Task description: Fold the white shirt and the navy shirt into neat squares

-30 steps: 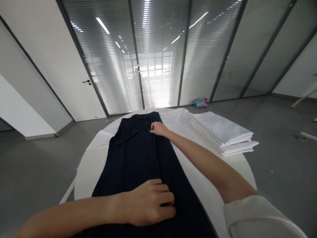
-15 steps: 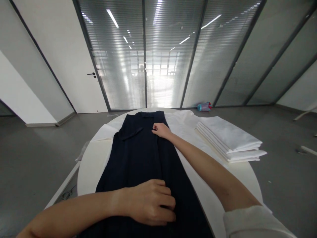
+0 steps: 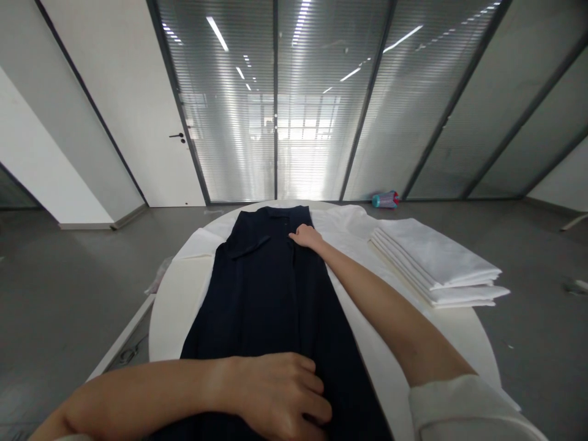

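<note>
A long dark navy dress [image 3: 266, 300] lies spread lengthwise over the round white table. Its collar end points away from me, and a short sleeve is folded in on the left of the chest. Near the collar, my right hand [image 3: 307, 236] is closed in a pinch on the front opening of the dress. Closer to me, my left hand [image 3: 285, 395] is closed over the lower front, its fingers curled into the dark cloth. The fingertips of the left hand are hidden beneath its knuckles.
White cloth [image 3: 342, 217] lies under and beside the dress. On the right of the round table [image 3: 172, 306] sits a stack of folded white cloths [image 3: 436, 257]. A blue and red patterned item [image 3: 384, 199] rests on the floor by the glass partition.
My left hand has slid down the dress towards me. The right hand stays at the front opening near the collar. The whole view has shifted slightly.
</note>
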Tool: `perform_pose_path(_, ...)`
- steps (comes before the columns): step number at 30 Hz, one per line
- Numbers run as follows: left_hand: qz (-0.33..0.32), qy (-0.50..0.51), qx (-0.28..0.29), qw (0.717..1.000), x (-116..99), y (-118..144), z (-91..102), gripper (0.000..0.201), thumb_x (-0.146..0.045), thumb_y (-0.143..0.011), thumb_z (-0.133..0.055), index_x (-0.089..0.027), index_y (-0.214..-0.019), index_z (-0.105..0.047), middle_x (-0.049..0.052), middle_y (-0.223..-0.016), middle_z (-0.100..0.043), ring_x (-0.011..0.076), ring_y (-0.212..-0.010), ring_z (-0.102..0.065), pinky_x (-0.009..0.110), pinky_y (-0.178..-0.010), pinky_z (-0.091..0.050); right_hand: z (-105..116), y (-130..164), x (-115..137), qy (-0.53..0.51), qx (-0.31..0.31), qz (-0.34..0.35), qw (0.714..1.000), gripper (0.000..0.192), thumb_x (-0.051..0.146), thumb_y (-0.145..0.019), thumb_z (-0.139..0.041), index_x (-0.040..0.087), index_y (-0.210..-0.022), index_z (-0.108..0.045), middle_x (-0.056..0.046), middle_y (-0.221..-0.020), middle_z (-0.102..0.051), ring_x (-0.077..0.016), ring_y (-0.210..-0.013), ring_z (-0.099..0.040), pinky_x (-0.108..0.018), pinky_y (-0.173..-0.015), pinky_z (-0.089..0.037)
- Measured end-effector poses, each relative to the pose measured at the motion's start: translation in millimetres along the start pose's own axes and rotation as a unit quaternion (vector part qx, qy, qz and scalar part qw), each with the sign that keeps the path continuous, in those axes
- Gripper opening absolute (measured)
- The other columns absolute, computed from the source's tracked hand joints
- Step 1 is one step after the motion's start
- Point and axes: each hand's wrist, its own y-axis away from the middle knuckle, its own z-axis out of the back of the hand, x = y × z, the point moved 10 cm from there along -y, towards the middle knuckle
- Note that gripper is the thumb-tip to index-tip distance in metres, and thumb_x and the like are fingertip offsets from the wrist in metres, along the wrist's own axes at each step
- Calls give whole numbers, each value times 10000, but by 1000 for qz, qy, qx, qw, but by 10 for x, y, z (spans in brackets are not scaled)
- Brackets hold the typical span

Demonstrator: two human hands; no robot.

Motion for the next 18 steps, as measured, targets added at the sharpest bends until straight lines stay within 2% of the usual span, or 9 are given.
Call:
perform_pose_path(4,-9,24,-13,1000,-7,2,3,194,-269,-939,-578,-182,-832,-714,29,-766,-592,143,-678,-511,329,-595,-423,-34,-161,-19,6,5,-50,999,540,524,-883,-585,119,-1237,-635,-212,-1238,-657,-364,-1137,-632,-456,-877,-527)
perform_pose_path(10,-2,44,-19,999,44,0,-26,192,-321,-938,-587,-185,-927,-722,27,-802,-611,155,-719,-527,338,-579,-423,-10,-333,-11,8,-31,-106,994,442,400,-919,-569,113,-1247,-641,-241,-1268,-629,-333,-1161,-625,-425,-888,-523)
perform_pose_path(14,-3,19,-21,1000,43,18,-23,189,-282,-940,-580,-194,-824,-701,27,-813,-612,149,-732,-536,334,-577,-427,-9,-404,-35,8,-53,-113,992,403,378,-922,-572,113,-1213,-660,-237,-1211,-655,-319,-1129,-643,-411,-883,-520)
perform_pose_path(18,-9,-8,-8,1000,9,45,-14,248,-259,-937,-580,-189,-711,-655,34,-854,-616,138,-739,-535,313,-607,-448,41,-467,25,16,-81,-88,993,334,301,-933,-533,123,-1184,-662,-219,-1224,-650,-315,-1135,-634,-419,-914,-494)
